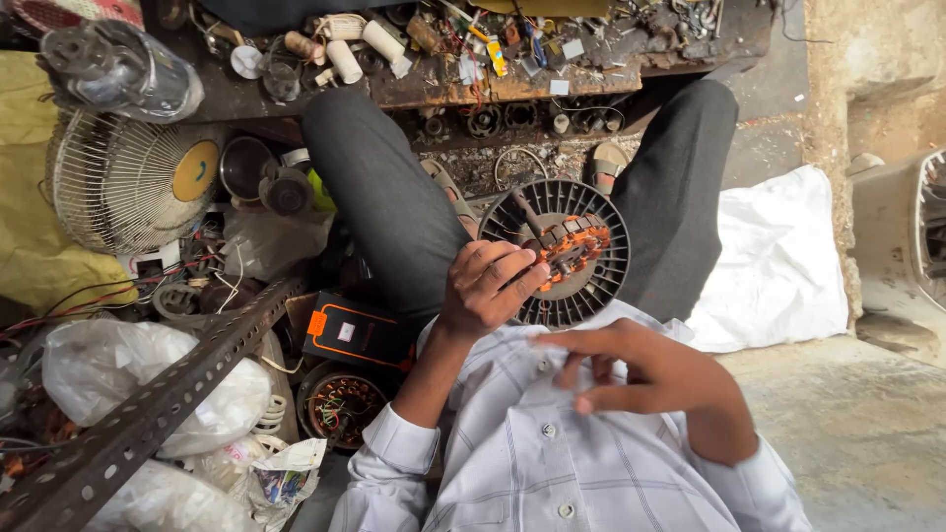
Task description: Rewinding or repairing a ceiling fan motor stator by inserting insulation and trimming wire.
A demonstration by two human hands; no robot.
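At the left of the frame, a round white wire fan guard is seen. At centre, a round black ribbed motor housing with orange windings is grasped by the left hand. Lower right, the right hand is held loosely open against the shirt, holding nothing.

A cluttered workshop floor seen from above. Along the top runs a dark, rust-stained wooden surface crowded with small parts, spools and wire scraps. At the left stands a cream wire fan guard with a yellow centre disc, backed by yellow cloth. A long perforated grey metal angle bar slants across crumpled clear plastic bags. On the right, a white sack lies on bare grey concrete floor, beside what may be a beige fan housing. The light is even and soft.
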